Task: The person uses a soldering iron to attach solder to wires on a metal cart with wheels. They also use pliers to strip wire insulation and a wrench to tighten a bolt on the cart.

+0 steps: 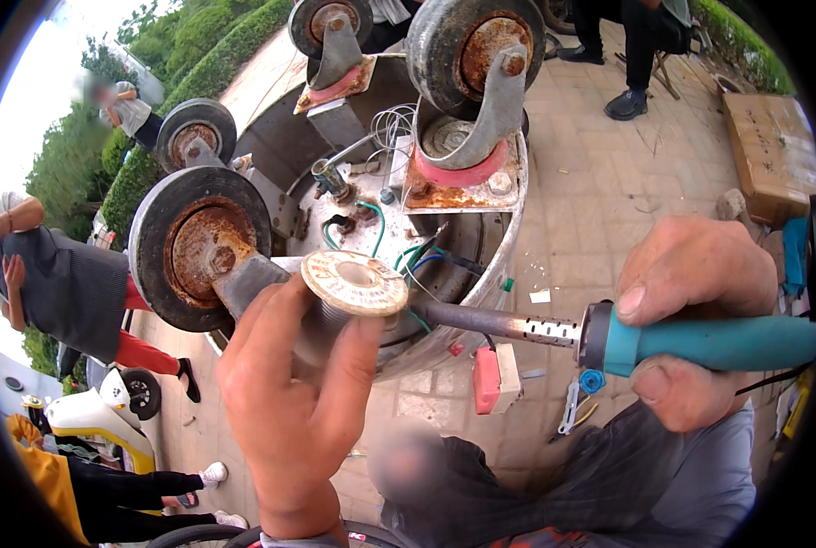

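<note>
My left hand (284, 411) grips a spool of solder wire (355, 283) between thumb and fingers, its worn printed round end facing up. My right hand (700, 274) is closed around the teal handle of a soldering iron (737, 343). The iron's metal barrel points left toward the spool; I cannot see whether its tip touches anything. Beyond both hands lies an upturned round metal housing (510, 260) with green wires (378, 228) and dark and blue leads inside. A thin strand runs near the spool into the housing.
Rusty caster wheels (202, 247) stand up around the housing, one large wheel (470, 59) at the far side. A red and cream block (496, 379) and a utility knife (569, 406) lie on the paving. A cardboard box (773, 151) sits at right. Several people are around, one in a grey apron (70, 283).
</note>
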Demonstrator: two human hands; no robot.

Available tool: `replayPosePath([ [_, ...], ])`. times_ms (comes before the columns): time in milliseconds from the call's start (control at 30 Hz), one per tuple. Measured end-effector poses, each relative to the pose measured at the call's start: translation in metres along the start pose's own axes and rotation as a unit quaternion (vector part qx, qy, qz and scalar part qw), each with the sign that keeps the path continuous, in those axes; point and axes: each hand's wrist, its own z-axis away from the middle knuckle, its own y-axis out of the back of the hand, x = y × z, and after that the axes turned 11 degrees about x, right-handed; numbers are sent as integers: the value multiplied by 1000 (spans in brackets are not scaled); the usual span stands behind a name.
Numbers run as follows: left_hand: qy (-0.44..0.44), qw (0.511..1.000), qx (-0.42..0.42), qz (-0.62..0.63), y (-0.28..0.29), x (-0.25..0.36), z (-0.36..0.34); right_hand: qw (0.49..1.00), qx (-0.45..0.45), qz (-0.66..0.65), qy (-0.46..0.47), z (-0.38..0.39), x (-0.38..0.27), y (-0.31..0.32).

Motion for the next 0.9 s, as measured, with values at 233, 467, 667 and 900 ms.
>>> replayPosePath([
  [233, 98, 967, 120, 205, 10, 0, 28, 996, -31, 78, 16, -6, -23, -11],
  [467, 155, 918, -17, 366, 34, -24, 63, 997, 79, -9, 12, 1, -25, 7],
  [667, 445, 667, -410, 436, -6, -46, 106, 937, 326, 61, -114, 74, -7, 59],
  [900, 476, 667, -500, 279, -93, -97, 136, 804, 277, 260, -458, 254, 117, 119],
])
